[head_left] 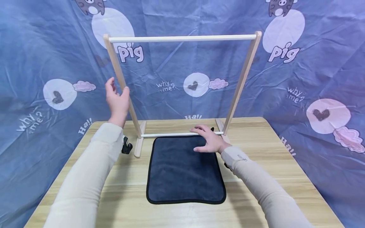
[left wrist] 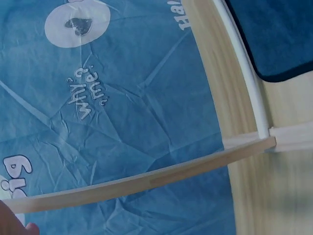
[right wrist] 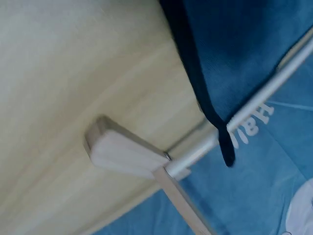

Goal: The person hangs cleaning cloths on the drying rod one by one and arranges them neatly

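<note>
A wooden rack with two side posts (head_left: 242, 79) and a white top bar (head_left: 182, 39) stands on the table. My left hand (head_left: 118, 101) is raised beside its left post (left wrist: 146, 180), fingers spread and holding nothing; whether it touches the post I cannot tell. Only a bit of that hand shows in the left wrist view. A dark blue cloth (head_left: 185, 171) with black edging lies flat in front of the rack's white lower bar (head_left: 159, 135). Over its far right part hovers my right hand (head_left: 209, 139), fingers loosely bent around nothing. A black strap (right wrist: 226, 147) sticks out from a cloth corner.
The wood-grain table (head_left: 256, 177) has rounded far corners. Behind and at both sides hangs a blue printed curtain (head_left: 165, 104). The rack's wooden feet (right wrist: 124, 152) rest on the tabletop. Black wrist gear (head_left: 126, 146) shows under the left sleeve.
</note>
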`<state>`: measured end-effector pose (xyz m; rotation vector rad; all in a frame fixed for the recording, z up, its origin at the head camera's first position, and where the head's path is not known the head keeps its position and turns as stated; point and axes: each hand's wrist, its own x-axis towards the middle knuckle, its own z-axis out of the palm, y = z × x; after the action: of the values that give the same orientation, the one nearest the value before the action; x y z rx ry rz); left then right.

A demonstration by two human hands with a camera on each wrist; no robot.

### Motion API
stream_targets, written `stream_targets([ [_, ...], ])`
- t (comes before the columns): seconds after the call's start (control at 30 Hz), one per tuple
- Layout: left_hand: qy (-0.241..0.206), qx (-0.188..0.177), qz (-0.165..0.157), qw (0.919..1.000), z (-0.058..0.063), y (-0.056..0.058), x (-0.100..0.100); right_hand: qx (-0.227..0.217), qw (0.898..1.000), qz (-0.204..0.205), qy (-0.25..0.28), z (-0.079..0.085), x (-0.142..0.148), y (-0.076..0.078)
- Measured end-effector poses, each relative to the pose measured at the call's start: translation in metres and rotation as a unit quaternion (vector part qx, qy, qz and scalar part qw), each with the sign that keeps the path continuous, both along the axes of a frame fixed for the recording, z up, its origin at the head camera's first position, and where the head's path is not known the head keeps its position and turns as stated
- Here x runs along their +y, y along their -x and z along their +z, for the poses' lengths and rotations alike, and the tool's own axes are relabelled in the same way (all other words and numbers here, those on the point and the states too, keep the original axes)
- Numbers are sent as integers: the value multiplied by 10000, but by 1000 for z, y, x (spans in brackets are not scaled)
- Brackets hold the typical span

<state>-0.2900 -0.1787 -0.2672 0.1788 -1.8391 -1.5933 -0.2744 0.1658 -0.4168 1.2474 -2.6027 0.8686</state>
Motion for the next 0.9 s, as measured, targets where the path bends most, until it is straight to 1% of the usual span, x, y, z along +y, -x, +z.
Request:
stream_targets([
  [0.07, -286, 67, -137, 9995, -1, 3, -1, 33, 10000, 56, 15, -7, -1, -1],
  [0.17, -618, 74, -312, 9976, -2, 5, -3, -76, 9999, 118, 73, -17, -2, -3],
  [0.27, -802, 64, -425, 9959, -4, 7, -5, -234, 9996, 76, 107, -26, -2, -4],
  [0.33, -861, 38, -458, 9952, -6, 8, -6, -328, 9994, 12, 81, -32, -3, -5],
  [0.4, -830, -19, -455, 9955, -6, 8, -8, -436, 9990, -57, -9, -35, -4, -5],
  [0.53, -825, -117, -513, 9952, -5, 10, -9, -590, 9977, -176, -298, -40, -6, -7],
  [0.7, -1127, -83, -683, 9912, -5, 14, -5, -464, 9969, -182, -611, -48, -6, -6],
  [0.77, -1206, -71, -677, 9904, -5, 16, -3, -500, 9962, -175, -686, -51, -6, -6],
  [0.9, -1121, -51, -543, 9922, -4, 17, -3, -654, 9942, -93, -846, -56, -7, -9],
])
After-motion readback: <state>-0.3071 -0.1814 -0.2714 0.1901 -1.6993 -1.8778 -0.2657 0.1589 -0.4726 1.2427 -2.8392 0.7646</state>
